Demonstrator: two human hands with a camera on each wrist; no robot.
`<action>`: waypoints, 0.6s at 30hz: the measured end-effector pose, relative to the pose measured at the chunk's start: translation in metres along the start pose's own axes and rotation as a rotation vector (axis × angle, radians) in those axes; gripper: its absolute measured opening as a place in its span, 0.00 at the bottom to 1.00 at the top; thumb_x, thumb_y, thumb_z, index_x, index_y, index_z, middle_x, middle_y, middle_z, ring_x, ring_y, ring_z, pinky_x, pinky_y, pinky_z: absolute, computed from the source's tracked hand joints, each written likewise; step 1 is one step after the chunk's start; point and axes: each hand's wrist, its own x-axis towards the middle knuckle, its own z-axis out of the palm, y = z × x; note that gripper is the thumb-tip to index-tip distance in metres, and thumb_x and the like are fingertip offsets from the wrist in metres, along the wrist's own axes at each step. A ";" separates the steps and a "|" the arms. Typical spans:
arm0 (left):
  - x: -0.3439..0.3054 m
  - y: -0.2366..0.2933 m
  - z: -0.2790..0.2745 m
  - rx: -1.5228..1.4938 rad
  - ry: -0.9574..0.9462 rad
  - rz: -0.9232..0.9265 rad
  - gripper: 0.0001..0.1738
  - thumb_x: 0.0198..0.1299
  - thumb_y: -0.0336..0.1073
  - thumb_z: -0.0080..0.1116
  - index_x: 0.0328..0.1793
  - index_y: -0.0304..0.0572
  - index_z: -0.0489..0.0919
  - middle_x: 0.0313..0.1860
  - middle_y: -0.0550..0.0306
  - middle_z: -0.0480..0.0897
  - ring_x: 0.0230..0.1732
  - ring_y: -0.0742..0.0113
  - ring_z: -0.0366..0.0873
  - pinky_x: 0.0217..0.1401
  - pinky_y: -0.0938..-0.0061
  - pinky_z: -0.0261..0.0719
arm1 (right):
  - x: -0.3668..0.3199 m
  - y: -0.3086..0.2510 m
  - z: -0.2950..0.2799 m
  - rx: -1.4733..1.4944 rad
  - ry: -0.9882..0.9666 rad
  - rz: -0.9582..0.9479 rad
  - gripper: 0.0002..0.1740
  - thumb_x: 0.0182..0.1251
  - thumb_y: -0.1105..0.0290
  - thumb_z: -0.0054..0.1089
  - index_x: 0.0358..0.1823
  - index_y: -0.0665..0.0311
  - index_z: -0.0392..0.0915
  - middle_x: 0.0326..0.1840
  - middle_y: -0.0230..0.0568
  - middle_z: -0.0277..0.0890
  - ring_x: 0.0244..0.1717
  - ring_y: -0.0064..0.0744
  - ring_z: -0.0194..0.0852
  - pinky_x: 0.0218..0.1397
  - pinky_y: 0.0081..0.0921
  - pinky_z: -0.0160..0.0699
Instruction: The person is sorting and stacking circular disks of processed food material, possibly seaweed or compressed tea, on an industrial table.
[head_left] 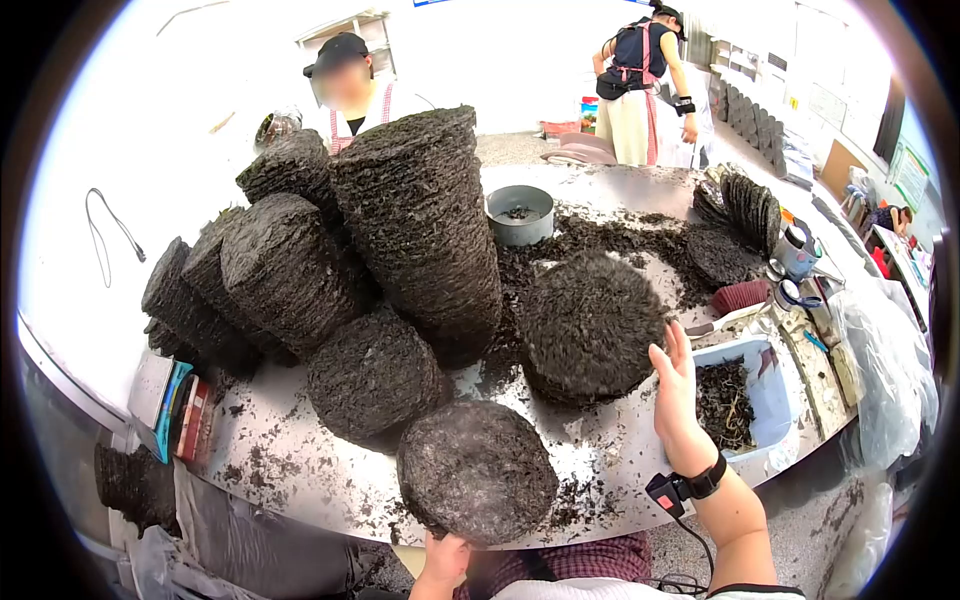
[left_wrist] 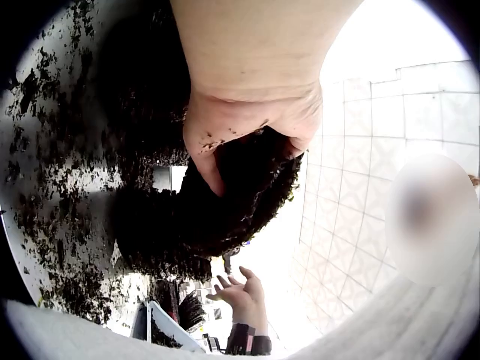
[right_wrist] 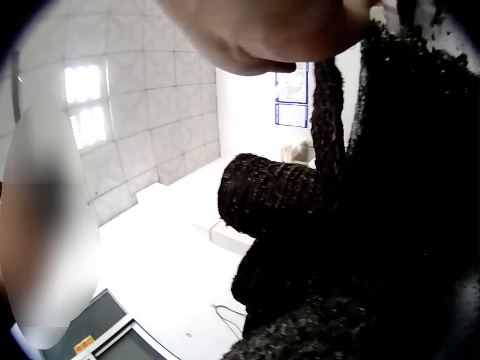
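My left hand grips the near edge of a round, dark dried seaweed cake, tilted up at the table's front edge. In the left wrist view, the fingers and thumb of that left hand curl over the dark cake. My right hand is raised with fingers extended, its fingertips right at the rim of another round cake, blurred on top of a low stack. From the right wrist, the hand shows above a thin cake seen edge-on.
Tall leaning stacks of cakes crowd the left and middle. A grey round tin stands behind, amid loose flakes. At right are a blue basin with scraps, a brush and jars. Two people are across the table.
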 end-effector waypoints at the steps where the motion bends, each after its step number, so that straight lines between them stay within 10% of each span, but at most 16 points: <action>1: 0.003 0.002 0.002 -0.039 0.005 -0.034 0.30 0.50 0.23 0.53 0.64 0.34 0.68 0.54 0.50 0.78 0.52 0.55 0.80 0.50 0.63 0.82 | -0.002 0.004 -0.003 -0.101 -0.007 -0.030 0.33 0.71 0.71 0.50 0.74 0.69 0.52 0.78 0.52 0.48 0.79 0.43 0.41 0.78 0.35 0.44; 3: 0.009 0.030 0.016 -0.294 0.029 -0.162 0.32 0.48 0.21 0.54 0.65 0.33 0.67 0.55 0.49 0.78 0.53 0.55 0.79 0.51 0.63 0.81 | -0.024 0.009 -0.008 -0.394 -0.113 -0.292 0.34 0.66 0.66 0.56 0.72 0.66 0.56 0.76 0.51 0.53 0.77 0.44 0.47 0.77 0.41 0.46; 8: 0.018 0.067 0.044 -0.464 -0.035 -0.201 0.26 0.53 0.21 0.62 0.60 0.31 0.72 0.55 0.51 0.79 0.54 0.63 0.78 0.59 0.67 0.75 | -0.112 -0.027 0.023 -0.579 -1.168 -0.532 0.43 0.57 0.54 0.68 0.71 0.63 0.60 0.77 0.53 0.50 0.78 0.51 0.45 0.77 0.53 0.43; 12: 0.019 0.066 0.047 -0.474 0.015 -0.199 0.28 0.54 0.20 0.60 0.64 0.33 0.69 0.57 0.52 0.77 0.56 0.63 0.76 0.61 0.67 0.74 | -0.107 -0.019 0.032 -0.434 -0.996 -0.464 0.26 0.61 0.79 0.53 0.63 0.66 0.71 0.62 0.48 0.74 0.59 0.43 0.76 0.57 0.31 0.80; 18: 0.024 0.086 0.054 -0.574 0.387 -0.260 0.24 0.57 0.23 0.56 0.61 0.38 0.67 0.47 0.56 0.78 0.39 0.69 0.76 0.35 0.76 0.75 | -0.030 -0.025 0.008 -0.249 -0.084 -0.153 0.17 0.70 0.74 0.53 0.58 0.71 0.74 0.47 0.44 0.81 0.35 0.24 0.75 0.40 0.18 0.75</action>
